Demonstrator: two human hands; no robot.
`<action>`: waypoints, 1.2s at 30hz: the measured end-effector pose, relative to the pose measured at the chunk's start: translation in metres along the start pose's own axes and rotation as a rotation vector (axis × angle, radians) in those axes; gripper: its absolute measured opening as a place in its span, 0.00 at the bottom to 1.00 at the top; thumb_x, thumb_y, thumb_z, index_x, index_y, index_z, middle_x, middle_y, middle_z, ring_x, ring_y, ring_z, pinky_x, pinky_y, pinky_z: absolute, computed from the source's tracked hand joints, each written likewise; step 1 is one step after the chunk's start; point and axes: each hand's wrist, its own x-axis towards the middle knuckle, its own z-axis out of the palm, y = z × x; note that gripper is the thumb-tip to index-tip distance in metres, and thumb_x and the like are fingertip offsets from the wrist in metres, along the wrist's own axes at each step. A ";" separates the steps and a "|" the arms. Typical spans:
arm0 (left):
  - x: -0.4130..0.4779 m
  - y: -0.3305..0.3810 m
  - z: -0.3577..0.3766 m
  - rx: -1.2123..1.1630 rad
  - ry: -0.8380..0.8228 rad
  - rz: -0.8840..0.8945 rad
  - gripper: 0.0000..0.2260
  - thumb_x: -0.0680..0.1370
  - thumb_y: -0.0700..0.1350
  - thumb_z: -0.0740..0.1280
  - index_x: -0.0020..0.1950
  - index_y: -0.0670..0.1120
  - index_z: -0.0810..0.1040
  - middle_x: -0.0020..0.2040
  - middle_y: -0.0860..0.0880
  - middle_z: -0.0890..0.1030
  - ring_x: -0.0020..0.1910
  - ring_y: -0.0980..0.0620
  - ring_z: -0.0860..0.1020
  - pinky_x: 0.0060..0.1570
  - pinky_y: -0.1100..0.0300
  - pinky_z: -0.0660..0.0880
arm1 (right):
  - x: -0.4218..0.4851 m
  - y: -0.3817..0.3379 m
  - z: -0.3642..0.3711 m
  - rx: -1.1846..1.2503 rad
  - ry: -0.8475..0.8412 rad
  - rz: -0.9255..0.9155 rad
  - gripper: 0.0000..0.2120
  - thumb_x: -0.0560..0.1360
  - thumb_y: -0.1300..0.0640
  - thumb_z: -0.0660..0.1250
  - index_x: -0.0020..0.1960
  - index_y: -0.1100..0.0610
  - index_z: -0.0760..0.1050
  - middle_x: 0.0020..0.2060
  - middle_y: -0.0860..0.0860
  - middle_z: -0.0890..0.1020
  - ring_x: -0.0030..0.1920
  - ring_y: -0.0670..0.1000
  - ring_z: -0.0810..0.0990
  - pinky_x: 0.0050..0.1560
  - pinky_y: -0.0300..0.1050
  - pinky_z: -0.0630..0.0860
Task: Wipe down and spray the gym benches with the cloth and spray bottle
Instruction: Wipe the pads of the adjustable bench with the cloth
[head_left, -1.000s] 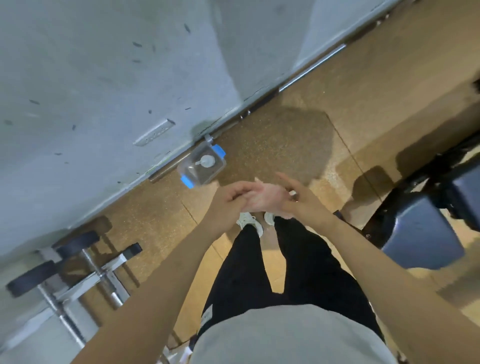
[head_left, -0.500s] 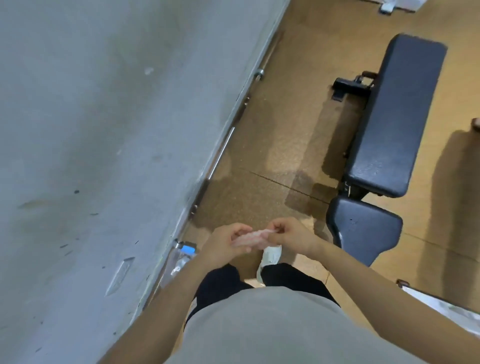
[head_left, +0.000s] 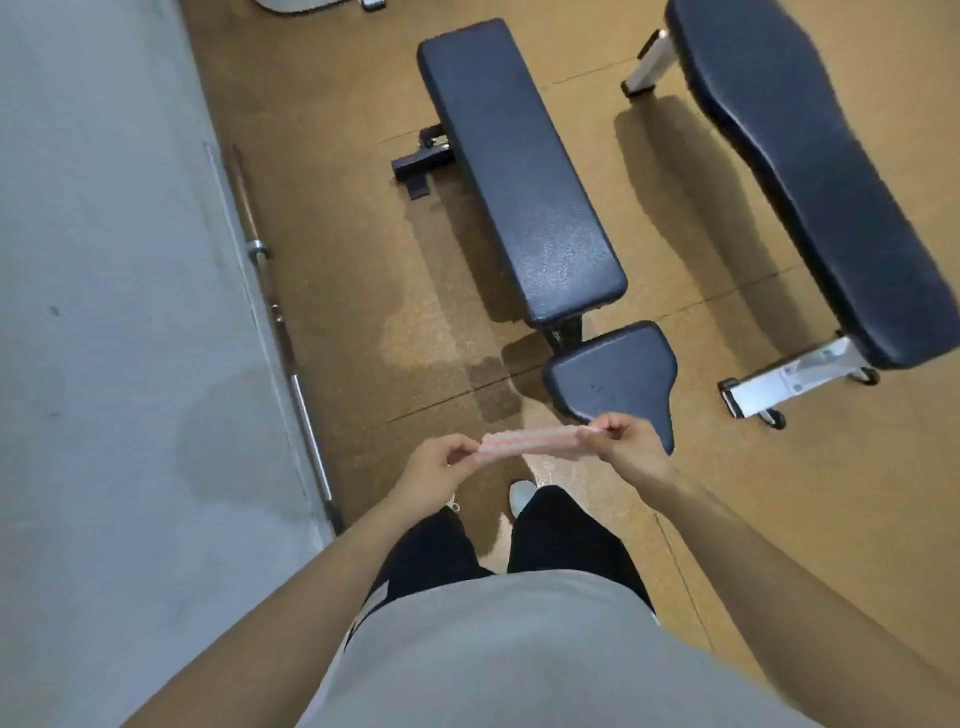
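cloth (head_left: 530, 442) stretched flat between left hand (head_left: 435, 467) and right hand (head_left: 623, 442), each pinching an end. near bench (head_left: 524, 171) lies ahead, slightly right, long axis running away; right hand nearer. spray bottle not visible

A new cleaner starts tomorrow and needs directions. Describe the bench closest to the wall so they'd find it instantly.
Start at the grey wall on the left, with a barbell along its base. The first bench right of it is the one. Unlike the neighbouring bench, which has a white frame, it has a dark frame and a separate small seat pad.
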 end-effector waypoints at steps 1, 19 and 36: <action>0.016 0.007 -0.001 0.023 -0.038 0.017 0.03 0.80 0.42 0.71 0.51 0.46 0.85 0.43 0.58 0.82 0.38 0.69 0.78 0.45 0.65 0.73 | 0.002 0.008 0.002 0.045 0.064 0.032 0.07 0.76 0.59 0.75 0.41 0.60 0.81 0.31 0.47 0.79 0.32 0.43 0.75 0.34 0.32 0.70; 0.255 0.059 0.150 0.506 -0.161 0.057 0.06 0.80 0.44 0.70 0.55 0.47 0.85 0.48 0.51 0.86 0.49 0.52 0.82 0.50 0.59 0.78 | 0.128 0.154 -0.023 0.481 0.609 0.367 0.07 0.75 0.60 0.75 0.42 0.53 0.78 0.34 0.47 0.80 0.36 0.48 0.78 0.36 0.28 0.70; 0.384 0.019 0.216 0.511 -0.209 0.163 0.17 0.79 0.41 0.70 0.68 0.51 0.78 0.55 0.54 0.84 0.53 0.54 0.82 0.57 0.56 0.78 | 0.243 0.182 0.014 0.307 0.871 0.172 0.25 0.72 0.68 0.68 0.67 0.55 0.74 0.65 0.49 0.71 0.62 0.44 0.73 0.67 0.35 0.67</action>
